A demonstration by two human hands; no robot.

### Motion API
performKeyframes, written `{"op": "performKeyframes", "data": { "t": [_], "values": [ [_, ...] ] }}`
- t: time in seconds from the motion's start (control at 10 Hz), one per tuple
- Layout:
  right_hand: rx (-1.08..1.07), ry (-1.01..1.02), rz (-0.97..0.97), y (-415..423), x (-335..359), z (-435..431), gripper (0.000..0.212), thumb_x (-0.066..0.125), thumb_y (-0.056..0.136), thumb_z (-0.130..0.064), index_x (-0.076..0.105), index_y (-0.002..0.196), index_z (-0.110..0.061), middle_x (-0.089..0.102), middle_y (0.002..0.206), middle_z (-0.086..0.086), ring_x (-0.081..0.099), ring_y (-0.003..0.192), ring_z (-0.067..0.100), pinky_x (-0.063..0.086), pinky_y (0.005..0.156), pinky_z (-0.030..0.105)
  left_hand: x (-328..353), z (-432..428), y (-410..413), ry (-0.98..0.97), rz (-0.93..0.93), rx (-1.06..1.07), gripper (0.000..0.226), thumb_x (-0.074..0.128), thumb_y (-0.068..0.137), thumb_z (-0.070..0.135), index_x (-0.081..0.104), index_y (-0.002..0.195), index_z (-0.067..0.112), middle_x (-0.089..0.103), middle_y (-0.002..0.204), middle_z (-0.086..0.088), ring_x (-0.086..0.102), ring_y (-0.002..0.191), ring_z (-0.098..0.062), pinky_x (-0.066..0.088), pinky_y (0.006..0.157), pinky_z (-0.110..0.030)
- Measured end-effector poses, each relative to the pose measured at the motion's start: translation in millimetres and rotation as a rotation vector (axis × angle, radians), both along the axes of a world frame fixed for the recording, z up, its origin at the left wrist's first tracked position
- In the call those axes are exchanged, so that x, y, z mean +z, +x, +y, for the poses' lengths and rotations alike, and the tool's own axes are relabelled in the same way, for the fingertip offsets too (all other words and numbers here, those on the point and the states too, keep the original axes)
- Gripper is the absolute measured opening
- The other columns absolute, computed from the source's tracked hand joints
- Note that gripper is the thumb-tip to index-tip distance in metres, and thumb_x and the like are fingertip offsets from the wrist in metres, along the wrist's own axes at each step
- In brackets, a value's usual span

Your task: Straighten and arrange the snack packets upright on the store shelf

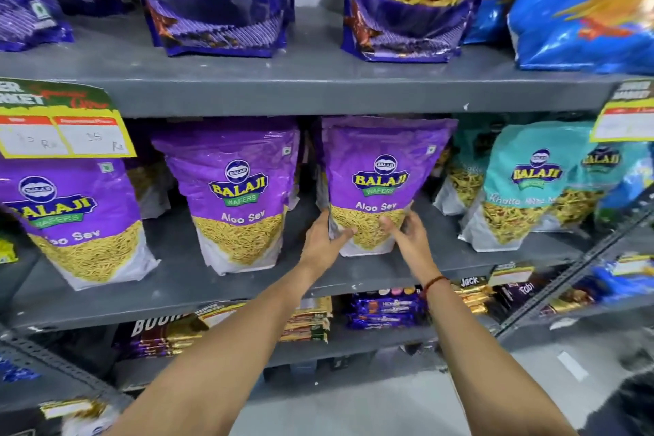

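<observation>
Purple Aloo Sev packet, upright, mid shelf, beside matching packets

- Open lane of bare grey shelf between the middle purple packet and the held purple packet; it narrows toward the packet tops.
- Left hand and right hand occupy both lower sides of the held packet.
- Wider bare stretch to its right, bounded by the teal packet.
- Upper shelf edge lies just above the packet tops, leaving no clearance overhead.
- Hanging price tag overlaps the top of the leftmost purple packet.
- Shelf front strip is unobstructed.
</observation>
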State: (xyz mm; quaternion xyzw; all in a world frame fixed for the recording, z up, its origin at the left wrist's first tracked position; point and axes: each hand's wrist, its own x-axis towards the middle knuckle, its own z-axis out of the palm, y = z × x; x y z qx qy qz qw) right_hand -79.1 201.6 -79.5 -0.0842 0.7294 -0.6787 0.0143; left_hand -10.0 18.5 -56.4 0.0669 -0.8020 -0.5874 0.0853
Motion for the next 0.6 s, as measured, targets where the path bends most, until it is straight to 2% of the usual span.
{"op": "performKeyframes", "data": {
  "t": [0.1, 0.3, 0.4, 0.5, 0.6],
  "values": [
    [0.017, 0.009, -0.012, 0.3, 0.6, 8.1, 0.064, 0.076, 0.068, -0.055, 0.057, 0.118, -0.02, 0.068, 0.113, -0.011, 0.063, 0.107, 0.002, 0.05, 0.082, 0.013, -8.5, 5.1, 5.6, 0.013, 0.033, 0.041, 0.052, 0.069, 0.081, 0.038, 0.052, 0.125, 0.016, 0.066, 0.123, -0.007, 0.062, 0.114, -0.021, 0.05, 0.097, -0.048],
    [0.094, 0.03, -0.058, 3.4, 8.4, 14.3, 0.063, 0.073, 0.069, -0.056, 0.054, 0.12, -0.024, 0.064, 0.121, -0.008, 0.06, 0.112, 0.001, 0.048, 0.097, 0.028, -7.0, 7.3, 11.9, -0.048, 0.046, 0.026, 0.053, 0.066, 0.085, 0.035, 0.049, 0.131, 0.016, 0.064, 0.128, -0.007, 0.061, 0.116, -0.021, 0.051, 0.098, -0.048],
    [0.051, 0.066, -0.053, 13.8, 8.7, 12.7, 0.061, 0.07, 0.074, -0.054, 0.054, 0.124, -0.023, 0.064, 0.125, -0.005, 0.059, 0.116, 0.007, 0.047, 0.097, 0.029, 0.6, 3.3, 16.2, -0.108, -0.014, -0.01, 0.057, 0.066, 0.085, 0.034, 0.046, 0.135, 0.014, 0.061, 0.133, -0.006, 0.058, 0.12, -0.021, 0.048, 0.102, -0.045],
    [-0.106, 0.123, 0.024, 35.8, 6.2, 7.2, 0.038, 0.066, 0.081, -0.051, 0.058, 0.111, -0.03, 0.068, 0.108, -0.013, 0.062, 0.099, -0.008, 0.047, 0.082, 0.008, 3.3, -3.8, 23.8, -0.2, 0.015, -0.002, 0.054, 0.064, 0.087, 0.025, 0.046, 0.135, 0.008, 0.059, 0.135, -0.013, 0.054, 0.125, -0.026, 0.045, 0.105, -0.041],
    [-0.233, 0.188, 0.134, 57.2, 7.3, -1.6, 0.03, 0.062, 0.089, -0.04, 0.063, 0.107, -0.016, 0.067, 0.094, -0.003, 0.065, 0.089, 0.006, 0.042, 0.07, 0.002, 11.0, -14.3, 37.2, -0.338, 0.016, 0.027, 0.053, 0.061, 0.089, 0.027, 0.047, 0.135, 0.006, 0.06, 0.133, -0.014, 0.056, 0.122, -0.027, 0.045, 0.101, -0.035]
  ]
}}
